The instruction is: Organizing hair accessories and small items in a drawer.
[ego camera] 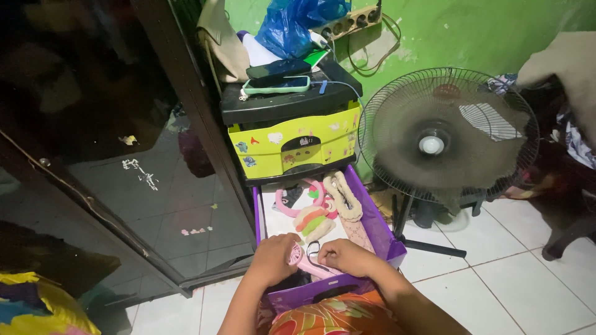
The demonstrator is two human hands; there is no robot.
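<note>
Purple plastic drawer [372,217] stands pulled out at floor level, so its contents lie within reach. The left hand [273,257] closes on a small pink fan [304,260]; the right hand [341,254] pinches its black cord [312,248].

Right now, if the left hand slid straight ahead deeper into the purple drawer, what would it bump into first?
Probably the striped orange, green and cream soft item, which lies just beyond the left hand in the purple drawer. Depth is hard to judge from above.
</note>
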